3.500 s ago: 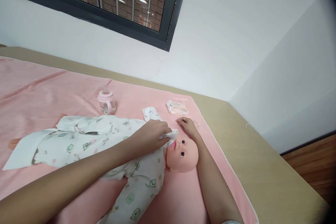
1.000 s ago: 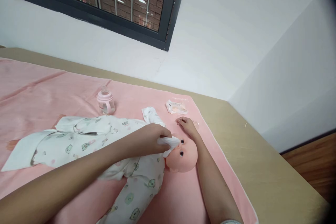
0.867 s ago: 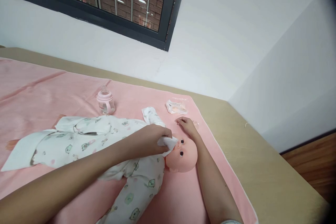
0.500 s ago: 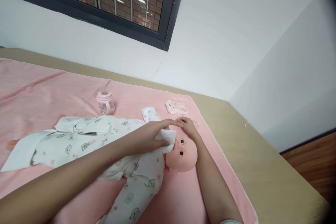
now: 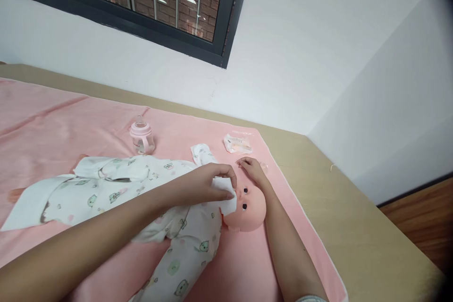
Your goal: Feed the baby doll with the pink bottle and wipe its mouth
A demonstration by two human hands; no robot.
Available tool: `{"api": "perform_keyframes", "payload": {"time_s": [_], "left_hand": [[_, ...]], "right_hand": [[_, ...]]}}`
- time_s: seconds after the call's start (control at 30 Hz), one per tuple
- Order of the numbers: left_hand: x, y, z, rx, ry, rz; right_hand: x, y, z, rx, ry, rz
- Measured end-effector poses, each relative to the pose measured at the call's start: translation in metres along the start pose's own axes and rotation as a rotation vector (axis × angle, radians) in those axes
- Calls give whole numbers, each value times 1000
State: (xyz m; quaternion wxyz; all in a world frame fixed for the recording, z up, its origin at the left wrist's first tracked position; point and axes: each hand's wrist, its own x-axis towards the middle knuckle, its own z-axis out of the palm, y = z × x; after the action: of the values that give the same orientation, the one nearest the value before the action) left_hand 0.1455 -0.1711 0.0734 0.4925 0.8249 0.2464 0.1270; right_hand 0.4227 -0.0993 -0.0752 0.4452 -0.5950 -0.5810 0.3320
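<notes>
A baby doll (image 5: 249, 214) lies on its back, its head towards the right, in a white printed outfit (image 5: 173, 226). My left hand (image 5: 212, 184) reaches across its chest and pinches a white tissue (image 5: 229, 204) between thumb and fingers. That tissue lies against the doll's mouth and chin and covers them. Beyond the far side of the head rests my right hand (image 5: 250, 168), its forearm passing around the crown. The fingers of that hand are loosely bent, with nothing visible in them.
On the pink blanket (image 5: 71, 122) stands a pink-lidded baby bottle (image 5: 142, 138) with handles, past the doll's body. A small clear plastic packet (image 5: 238, 143) lies beyond my right hand. The wooden tabletop (image 5: 318, 188) borders the blanket, with a white wall (image 5: 283, 56) and a barred window (image 5: 170, 0) behind.
My left fingers, stretched out towards my right hand before, have curled down onto the tissue. The tissue has shifted slightly towards me over the doll's mouth. My right hand stays in place.
</notes>
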Motion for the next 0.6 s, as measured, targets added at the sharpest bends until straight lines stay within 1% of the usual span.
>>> {"api": "perform_keyframes", "payload": {"time_s": [0.23, 0.37, 0.5, 0.6], "left_hand": [[-1, 6, 6, 235, 92, -46], [-2, 7, 10, 304, 117, -43], [0, -1, 14, 332, 104, -14], [2, -11, 17, 366, 130, 37]], "right_hand": [[2, 3, 0, -1, 1, -5], [1, 1, 0, -7, 5, 4], [1, 1, 0, -12, 6, 1], [2, 2, 0, -2, 5, -2]]}}
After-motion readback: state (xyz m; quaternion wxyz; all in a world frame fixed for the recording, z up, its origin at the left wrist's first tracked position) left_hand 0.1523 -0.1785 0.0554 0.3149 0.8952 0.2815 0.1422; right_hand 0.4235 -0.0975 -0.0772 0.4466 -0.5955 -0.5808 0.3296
